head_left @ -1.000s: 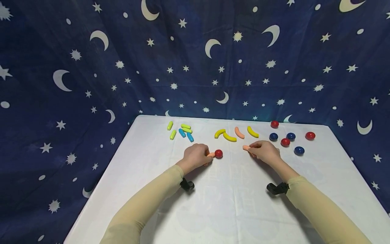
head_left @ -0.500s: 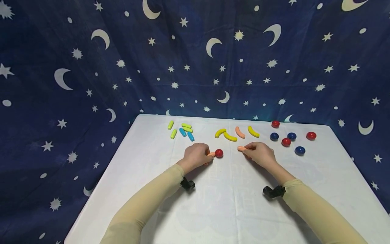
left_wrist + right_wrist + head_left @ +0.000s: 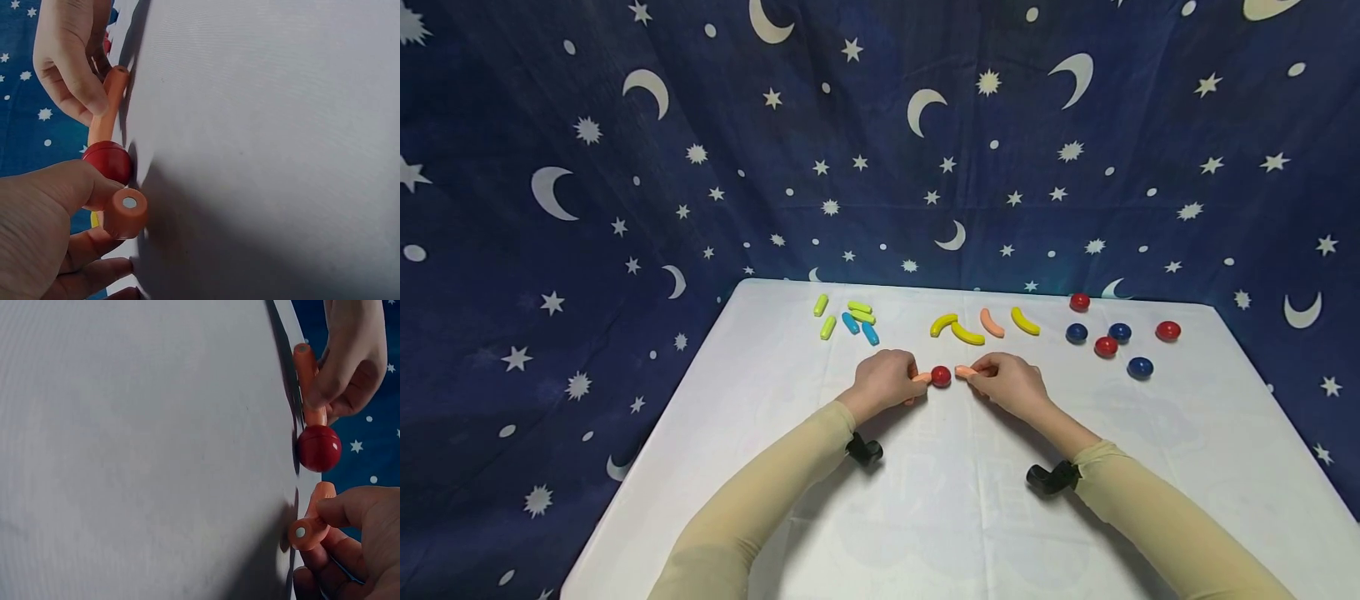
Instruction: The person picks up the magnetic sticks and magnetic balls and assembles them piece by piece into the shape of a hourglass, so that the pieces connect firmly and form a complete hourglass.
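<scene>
My left hand (image 3: 883, 379) pinches an orange magnetic stick (image 3: 305, 369) between thumb and fingers. At that stick's far end sits a red ball (image 3: 941, 377), touching it. My right hand (image 3: 1013, 385) pinches a second orange magnetic stick (image 3: 322, 495), which bends and shows a round silver spot on its near end (image 3: 300, 532). The right stick's tip points at the ball from the right, with a small gap between them in the right wrist view. Both hands are low over the white table (image 3: 925, 500).
Beyond the hands lie yellow curved sticks (image 3: 967, 334) and a loose orange curved stick (image 3: 992, 322). Back left are several green sticks (image 3: 828, 327) and blue sticks (image 3: 870, 333). On the right are several blue balls (image 3: 1140, 368) and red balls (image 3: 1168, 331). A starry cloth (image 3: 880, 167) hangs behind.
My right hand has moved left with its orange stick, bringing the tip close to the red ball. The left hand, its stick and the ball have stayed nearly in place.
</scene>
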A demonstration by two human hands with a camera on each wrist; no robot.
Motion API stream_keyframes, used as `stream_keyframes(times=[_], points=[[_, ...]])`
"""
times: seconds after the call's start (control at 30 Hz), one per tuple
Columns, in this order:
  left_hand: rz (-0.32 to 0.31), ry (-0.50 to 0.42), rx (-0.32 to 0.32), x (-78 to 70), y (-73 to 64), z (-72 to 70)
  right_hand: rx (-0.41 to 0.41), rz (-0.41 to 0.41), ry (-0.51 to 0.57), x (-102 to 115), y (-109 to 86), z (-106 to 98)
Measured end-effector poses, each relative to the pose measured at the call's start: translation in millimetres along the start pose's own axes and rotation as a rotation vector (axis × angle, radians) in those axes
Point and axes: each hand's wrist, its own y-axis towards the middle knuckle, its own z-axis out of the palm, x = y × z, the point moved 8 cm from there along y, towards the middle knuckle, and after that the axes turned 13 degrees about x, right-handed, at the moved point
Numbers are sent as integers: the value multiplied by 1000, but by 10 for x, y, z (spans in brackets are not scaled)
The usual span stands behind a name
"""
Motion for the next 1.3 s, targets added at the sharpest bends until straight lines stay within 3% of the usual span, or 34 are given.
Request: stream_keyframes(times=[1.3], points=[[-11, -1, 13, -7, -4, -8, 1, -35, -40, 66, 23, 68]])
